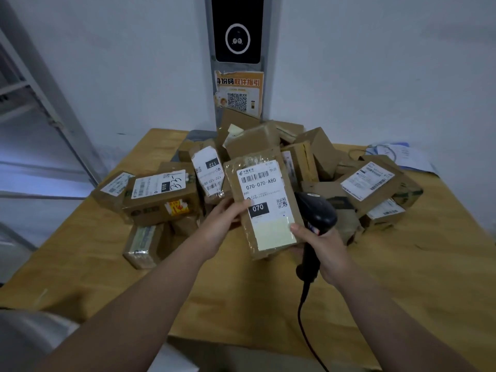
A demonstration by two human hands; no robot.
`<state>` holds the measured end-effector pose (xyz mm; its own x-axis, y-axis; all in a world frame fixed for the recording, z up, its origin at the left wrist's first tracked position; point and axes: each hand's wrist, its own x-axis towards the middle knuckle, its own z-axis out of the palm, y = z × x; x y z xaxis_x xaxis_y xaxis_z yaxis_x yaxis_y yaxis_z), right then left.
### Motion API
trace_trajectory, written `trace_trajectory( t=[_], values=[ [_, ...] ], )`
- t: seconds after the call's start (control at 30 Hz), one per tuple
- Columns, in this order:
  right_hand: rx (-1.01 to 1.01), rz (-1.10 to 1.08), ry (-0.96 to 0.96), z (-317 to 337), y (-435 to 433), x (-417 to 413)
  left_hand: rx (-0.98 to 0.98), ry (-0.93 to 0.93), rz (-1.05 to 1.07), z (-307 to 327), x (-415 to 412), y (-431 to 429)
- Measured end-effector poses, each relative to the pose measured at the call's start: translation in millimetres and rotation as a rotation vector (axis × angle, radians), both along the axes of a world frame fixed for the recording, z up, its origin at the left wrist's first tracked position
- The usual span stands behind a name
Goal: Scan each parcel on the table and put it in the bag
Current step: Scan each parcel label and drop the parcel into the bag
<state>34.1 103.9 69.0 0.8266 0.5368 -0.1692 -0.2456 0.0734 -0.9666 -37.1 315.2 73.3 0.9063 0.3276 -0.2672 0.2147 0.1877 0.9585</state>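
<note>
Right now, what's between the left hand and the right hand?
Head view: the parcel labelled 070, gripped by the left hand and touched by the right hand, which holds the scanner.

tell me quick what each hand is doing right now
Left hand: closed on the left edge of the 070 parcel.
Right hand: closed around the black scanner, thumb also pressed on the parcel's lower right corner.

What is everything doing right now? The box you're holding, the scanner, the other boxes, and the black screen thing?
held parcel: lifted, label up, in both hands
left hand: gripping its left edge
right hand: holding scanner, thumb on parcel
scanner: gripped, beside parcel
parcel pile: heaped on table
wall screen: lit
</note>
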Motion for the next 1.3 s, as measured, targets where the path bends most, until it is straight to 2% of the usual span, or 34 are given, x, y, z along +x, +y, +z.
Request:
trace_trajectory(
  t=[0.17, 0.33, 0.57, 0.8, 1.0, 1.3],
  values=[
    [-0.100, -0.025, 0.051, -16.8, -31.4, -7.2, 0.038, 0.065, 0.103, -4.9, -11.7, -30.1],
    [-0.290, -0.174, -0.034, -26.9, -42.7, -19.8, 0.143, 0.124, 0.138, -24.7, -35.8, -49.3],
    [-0.463, 0.044, -0.132, -31.1, -55.9, -54.1, 0.163, 0.243, 0.177, -62.9, -52.4, -67.3],
    [-0.392, -0.006, -0.072, -33.6, -64.9, -69.3, 0.138, 0.260, 0.190, -79.1, -56.9, -72.9],
    [-0.541, 0.008, -0.171, -24.0, -73.2, -73.4, 0.141, 0.233, 0.152, -83.5, -57.7, -74.9],
    [-0.546, 0.035, -0.181, -12.2, -71.1, -76.0, 0.142, 0.219, 0.164, -88.6, -54.1, -74.9]
  ],
)
